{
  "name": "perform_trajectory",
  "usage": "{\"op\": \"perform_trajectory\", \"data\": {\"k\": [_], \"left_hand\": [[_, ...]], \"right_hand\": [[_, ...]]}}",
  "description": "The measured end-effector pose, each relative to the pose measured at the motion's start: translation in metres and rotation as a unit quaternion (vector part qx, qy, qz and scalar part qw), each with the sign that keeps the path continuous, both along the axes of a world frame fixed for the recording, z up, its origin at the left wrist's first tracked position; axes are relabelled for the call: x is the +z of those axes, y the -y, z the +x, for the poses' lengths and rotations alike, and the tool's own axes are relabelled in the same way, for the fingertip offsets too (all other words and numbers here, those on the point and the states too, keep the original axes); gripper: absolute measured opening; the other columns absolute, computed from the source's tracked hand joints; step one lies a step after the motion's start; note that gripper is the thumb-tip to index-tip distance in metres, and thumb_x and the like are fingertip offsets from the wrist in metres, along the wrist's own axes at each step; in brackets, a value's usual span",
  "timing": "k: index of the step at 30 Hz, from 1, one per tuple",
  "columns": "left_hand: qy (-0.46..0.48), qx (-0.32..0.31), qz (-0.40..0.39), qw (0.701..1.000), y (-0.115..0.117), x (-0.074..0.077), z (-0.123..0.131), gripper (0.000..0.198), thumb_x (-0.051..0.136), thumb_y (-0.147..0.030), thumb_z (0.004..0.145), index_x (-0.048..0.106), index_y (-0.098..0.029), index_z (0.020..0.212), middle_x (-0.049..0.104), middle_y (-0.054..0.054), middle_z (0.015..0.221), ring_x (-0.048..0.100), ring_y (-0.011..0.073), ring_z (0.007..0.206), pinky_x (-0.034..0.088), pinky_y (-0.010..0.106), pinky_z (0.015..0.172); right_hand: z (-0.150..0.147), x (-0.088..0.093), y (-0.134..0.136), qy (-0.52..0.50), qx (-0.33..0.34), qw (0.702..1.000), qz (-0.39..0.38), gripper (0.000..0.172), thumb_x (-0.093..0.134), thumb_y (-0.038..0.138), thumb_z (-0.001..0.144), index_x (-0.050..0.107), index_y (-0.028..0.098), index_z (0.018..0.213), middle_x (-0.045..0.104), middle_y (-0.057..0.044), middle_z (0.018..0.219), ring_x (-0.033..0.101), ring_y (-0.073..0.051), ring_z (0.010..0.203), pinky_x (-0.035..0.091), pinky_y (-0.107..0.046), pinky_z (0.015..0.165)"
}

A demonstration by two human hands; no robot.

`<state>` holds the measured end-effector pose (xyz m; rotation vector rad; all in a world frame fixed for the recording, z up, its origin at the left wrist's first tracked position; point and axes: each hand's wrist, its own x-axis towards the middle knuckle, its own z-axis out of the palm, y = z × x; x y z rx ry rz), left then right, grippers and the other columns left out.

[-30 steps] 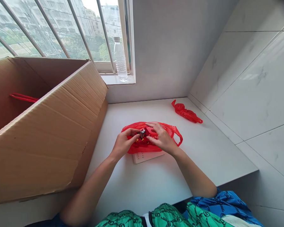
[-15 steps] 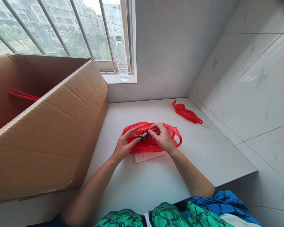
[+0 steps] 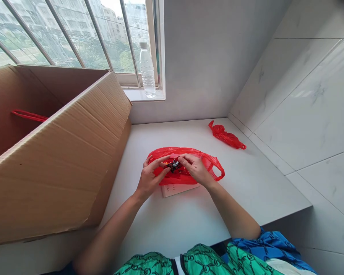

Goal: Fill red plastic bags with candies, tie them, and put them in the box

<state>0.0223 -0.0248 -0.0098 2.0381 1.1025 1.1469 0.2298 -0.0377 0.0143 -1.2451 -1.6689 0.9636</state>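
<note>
A small dark, shiny wrapped item (image 3: 173, 165) is held between my two hands, above an opened red plastic bag (image 3: 209, 160). My left hand (image 3: 151, 176) pinches its left end between thumb and fingers. The right end is pinched by my right hand (image 3: 195, 168). Other red items inside the bag are partly hidden behind my fingers. Under the bag's front edge lies a pale booklet or box (image 3: 179, 189) with small print on it.
A large open cardboard box (image 3: 60, 164) with a red strap inside stands at the left. A crumpled red bag (image 3: 227, 136) lies at the back right of the white table (image 3: 183, 225). A clear bottle (image 3: 147, 72) stands on the windowsill.
The red bag has spread slightly to the right and its opening looks wider. My right hand's fingers have lowered a little. Both hands still hold the dark item.
</note>
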Motion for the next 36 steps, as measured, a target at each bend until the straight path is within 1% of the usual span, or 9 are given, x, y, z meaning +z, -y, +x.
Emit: {"op": "perform_trajectory", "data": {"k": [3,8,14,18,23,28,32,34,36], "left_hand": [[-0.026,0.002,0.003,1.000,0.002,0.000,0.002,0.031,0.059,-0.042,0.094,0.064,-0.029,0.122,0.075,-0.002,0.092,0.069,0.0166,0.093,0.017,0.044,0.121],[-0.074,0.015,0.029,0.997,0.005,0.003,0.003,0.024,0.054,-0.041,0.096,0.068,-0.024,0.086,0.074,-0.003,0.089,0.066,0.0139,0.083,0.021,0.041,0.118],[-0.118,0.013,0.063,0.991,0.008,0.005,0.003,0.029,0.048,-0.041,0.098,0.062,-0.023,0.080,0.071,-0.004,0.080,0.063,0.0129,0.076,0.022,0.040,0.118],[-0.186,0.014,0.097,0.978,0.006,0.002,0.002,0.033,0.040,-0.034,0.102,0.064,-0.023,0.083,0.072,-0.003,0.084,0.064,0.0134,0.080,0.017,0.043,0.119],[-0.234,0.042,0.116,0.964,0.005,0.000,0.002,0.030,0.042,-0.031,0.101,0.068,-0.022,0.089,0.073,-0.002,0.090,0.066,0.0147,0.084,0.017,0.045,0.119],[-0.261,0.032,0.127,0.956,0.005,-0.005,0.004,0.027,0.044,-0.031,0.100,0.070,-0.025,0.095,0.075,-0.001,0.094,0.066,0.0167,0.087,0.020,0.048,0.118],[-0.290,0.006,0.151,0.945,0.003,-0.012,0.004,0.027,0.046,-0.030,0.099,0.073,-0.029,0.098,0.076,-0.001,0.098,0.065,0.0197,0.091,0.017,0.052,0.119],[-0.297,0.006,0.160,0.941,0.002,-0.014,0.004,0.027,0.047,-0.030,0.099,0.074,-0.029,0.099,0.076,-0.001,0.098,0.065,0.0204,0.092,0.014,0.054,0.120],[-0.300,0.014,0.165,0.939,0.002,-0.015,0.004,0.027,0.047,-0.029,0.099,0.074,-0.029,0.098,0.076,-0.001,0.096,0.065,0.0208,0.091,0.013,0.056,0.120]], "right_hand": [[-0.001,-0.006,-0.002,-0.079,0.008,0.997,-0.019,0.039,0.055,0.058,0.090,0.065,0.021,0.092,0.067,-0.001,0.087,0.063,-0.016,0.080,0.051,-0.027,0.072],[-0.002,-0.008,-0.001,-0.107,-0.008,0.994,-0.009,0.036,0.059,0.055,0.089,0.060,0.021,0.077,0.059,0.002,0.073,0.055,-0.013,0.067,0.048,-0.026,0.064],[-0.004,-0.008,0.000,-0.107,-0.012,0.994,-0.029,0.036,0.056,0.052,0.090,0.049,0.022,0.072,0.047,0.005,0.066,0.045,-0.012,0.061,0.041,-0.025,0.059],[0.008,-0.009,-0.006,-0.009,-0.037,0.999,-0.015,0.035,0.053,0.051,0.092,0.054,0.021,0.075,0.053,0.003,0.070,0.049,-0.014,0.065,0.040,-0.026,0.061],[0.027,-0.006,-0.009,0.135,-0.054,0.988,-0.055,0.043,0.035,0.052,0.099,0.058,0.021,0.081,0.057,0.001,0.070,0.053,-0.016,0.064,0.041,-0.027,0.060],[0.031,-0.007,-0.002,0.339,-0.049,0.939,-0.008,0.018,0.047,0.028,0.094,0.063,0.022,0.101,0.067,-0.004,0.098,0.061,-0.021,0.090,0.045,-0.030,0.075],[0.029,-0.011,0.004,0.436,-0.015,0.899,0.039,0.039,0.058,0.016,0.082,0.058,0.022,0.121,0.066,-0.006,0.112,0.058,-0.024,0.103,0.044,-0.031,0.081],[0.028,-0.012,0.005,0.461,-0.022,0.886,0.049,0.034,0.056,0.014,0.080,0.060,0.022,0.113,0.066,-0.005,0.104,0.058,-0.023,0.094,0.043,-0.029,0.072],[0.028,-0.011,0.005,0.475,-0.038,0.877,0.052,0.017,0.051,0.014,0.083,0.062,0.021,0.095,0.065,-0.004,0.089,0.057,-0.021,0.080,0.039,-0.028,0.063]]}}
